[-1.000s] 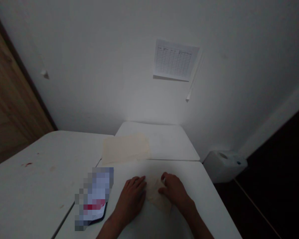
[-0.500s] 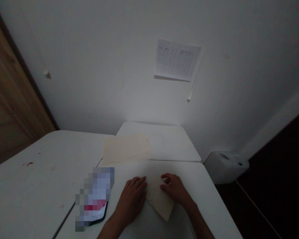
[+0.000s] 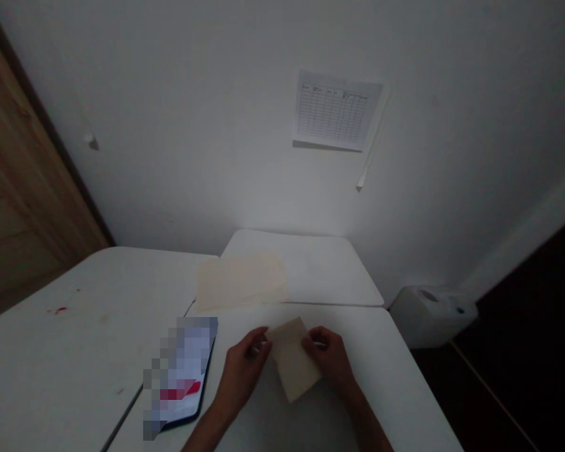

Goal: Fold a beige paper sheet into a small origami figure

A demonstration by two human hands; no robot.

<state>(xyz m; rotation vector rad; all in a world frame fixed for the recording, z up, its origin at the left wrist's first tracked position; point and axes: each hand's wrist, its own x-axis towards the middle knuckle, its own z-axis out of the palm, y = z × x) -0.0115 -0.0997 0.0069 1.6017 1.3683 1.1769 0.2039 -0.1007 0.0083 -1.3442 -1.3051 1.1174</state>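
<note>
Folded sheet [image 3: 292, 358] has turned and come up a bit since the earlier frame. It used to sit with a corner poking down toward me, and now it's a neat squared-off rectangle between both hands, just up from the near middle of the white surface [image 3: 339, 402].

From the head cam, its long axis runs roughly away from the wearer, with the far end leaning a little left and the near end a little right. The material looks like matte beige paper or thin card, though the dim light makes that hard to call. Edges look crisp and flat.

Left hand [image 3: 242, 370] has its fingertips against the sheet's left edge, and right hand [image 3: 327, 361] is curled over the right edge, so both have a closed grip on it from the sides.

Just left of the left hand is a phone [image 3: 181, 376] lying flat, dark-edged, its screen pixelated out apart from some red showing through. Further up, a larger flat beige sheet [image 3: 240, 282] lies across the seam where a second white table [image 3: 332, 270] meets this one. There's a small red mark [image 3: 60, 310] on the left part of the surface.

On the wall sits a printed grid chart [image 3: 336, 110], with a wood door [image 3: 23, 163] at left and a white plastic box [image 3: 430, 317] down at right.
</note>
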